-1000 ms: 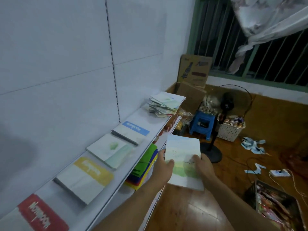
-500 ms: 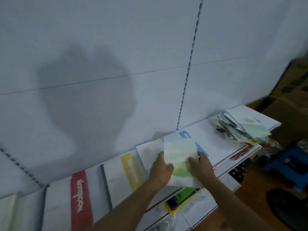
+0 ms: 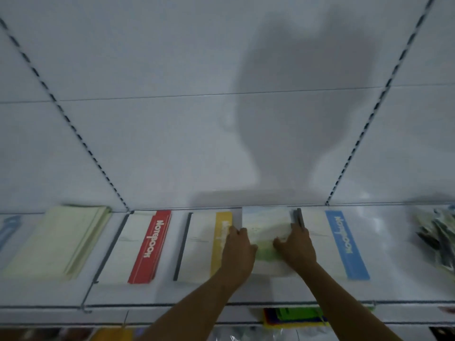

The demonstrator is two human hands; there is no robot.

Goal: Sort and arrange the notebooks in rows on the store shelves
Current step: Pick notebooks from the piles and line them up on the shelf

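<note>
White shelf (image 3: 246, 295), both hands' grip pinching green notebook (image 3: 264, 223), its lower half hidden.

The shelf (image 3: 295, 291) looks like smooth white painted metal with a faint sheen. The red-banded notebook (image 3: 147, 244), the yellow-banded notebook (image 3: 209, 244) and the blue-banded notebook (image 3: 344, 244) have matt paper covers. The back panel (image 3: 147, 119) is smooth, matt white, apparently metal too.
</note>
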